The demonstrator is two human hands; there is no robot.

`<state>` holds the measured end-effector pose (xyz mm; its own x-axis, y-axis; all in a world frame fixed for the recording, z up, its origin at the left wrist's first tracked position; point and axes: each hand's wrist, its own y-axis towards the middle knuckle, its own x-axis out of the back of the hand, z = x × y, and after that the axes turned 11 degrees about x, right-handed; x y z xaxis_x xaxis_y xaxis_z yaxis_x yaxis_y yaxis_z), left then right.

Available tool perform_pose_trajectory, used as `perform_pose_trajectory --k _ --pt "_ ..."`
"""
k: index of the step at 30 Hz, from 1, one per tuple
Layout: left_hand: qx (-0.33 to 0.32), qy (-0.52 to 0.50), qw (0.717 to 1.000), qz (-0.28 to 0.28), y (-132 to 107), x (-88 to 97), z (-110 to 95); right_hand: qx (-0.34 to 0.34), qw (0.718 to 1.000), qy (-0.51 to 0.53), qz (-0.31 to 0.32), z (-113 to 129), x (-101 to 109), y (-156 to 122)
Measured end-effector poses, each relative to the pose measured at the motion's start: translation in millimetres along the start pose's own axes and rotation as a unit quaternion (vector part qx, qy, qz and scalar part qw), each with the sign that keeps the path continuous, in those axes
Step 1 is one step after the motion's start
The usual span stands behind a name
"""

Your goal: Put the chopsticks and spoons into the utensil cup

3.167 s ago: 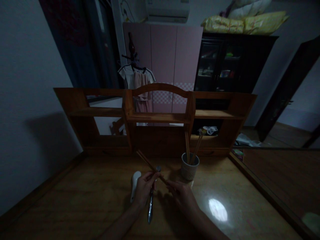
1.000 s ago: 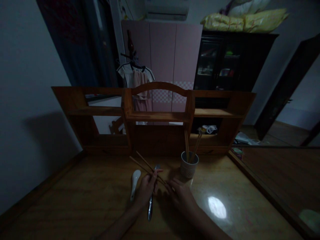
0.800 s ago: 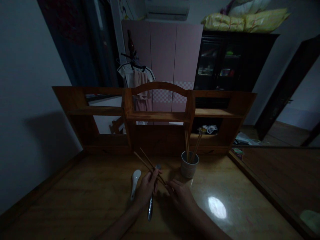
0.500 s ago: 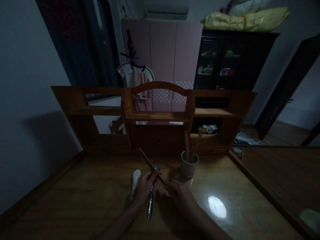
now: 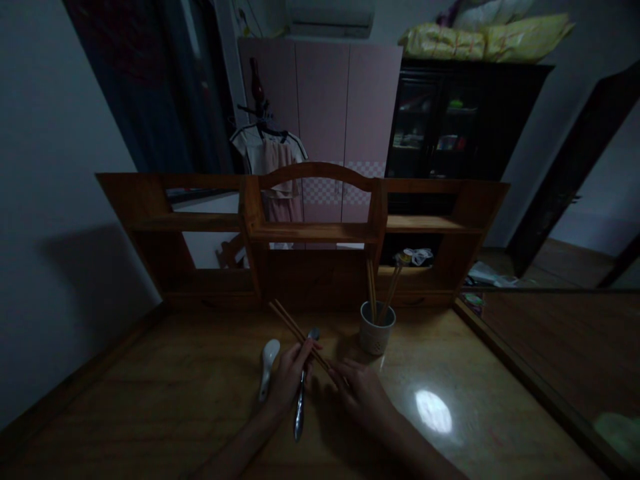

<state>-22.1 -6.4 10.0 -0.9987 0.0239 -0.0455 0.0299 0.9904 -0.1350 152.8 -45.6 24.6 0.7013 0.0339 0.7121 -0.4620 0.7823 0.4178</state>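
My left hand [image 5: 291, 368] is closed around the middle of a pair of wooden chopsticks [image 5: 287, 319], which point up and to the left with their far ends slightly apart. At their near end, the fingers of my right hand [image 5: 361, 390] are closed on them too. A metal spoon [image 5: 299, 415] lies on the table beneath my left hand, its middle partly hidden by the fingers. Just left of that hand rests a white ceramic spoon [image 5: 269, 360]. A pale cup [image 5: 376, 332] with more chopsticks [image 5: 373, 290] standing in it is beyond my right hand.
A wooden shelf unit [image 5: 315, 233] runs along the back of the wooden table [image 5: 150, 393]. A wall [image 5: 45, 233] borders the left side. On the right the table has a raised edge [image 5: 525, 373]. Light reflects off the tabletop near my right forearm.
The far ends of the two chopsticks have spread apart, where they lay close together before. Both hands remain in nearly the same place, and the view has shifted slightly.
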Motion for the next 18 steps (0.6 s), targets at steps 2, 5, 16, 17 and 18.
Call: perform_pose_trajectory --k 2,5,16,17,18 --pt "-0.005 -0.019 1.000 0.002 1.1 -0.1 1.8 0.000 1.000 0.009 0.004 3.2 2.0 0.5" --pt "0.001 -0.044 0.999 0.003 3.5 0.1 5.4 0.005 0.999 0.037 0.010 8.0 4.9 0.7" --pt "-0.004 -0.023 1.000 -0.010 2.9 0.8 3.4 0.006 0.999 0.041 0.014 6.6 0.6 -1.4" --pt "-0.007 -0.019 1.000 -0.013 3.1 0.7 2.9 0.006 0.999 0.038 0.014 6.8 0.5 -1.2" --pt "-0.007 -0.018 1.000 -0.018 3.3 0.6 2.4 0.007 0.999 0.035 0.015 7.0 0.5 -1.0"
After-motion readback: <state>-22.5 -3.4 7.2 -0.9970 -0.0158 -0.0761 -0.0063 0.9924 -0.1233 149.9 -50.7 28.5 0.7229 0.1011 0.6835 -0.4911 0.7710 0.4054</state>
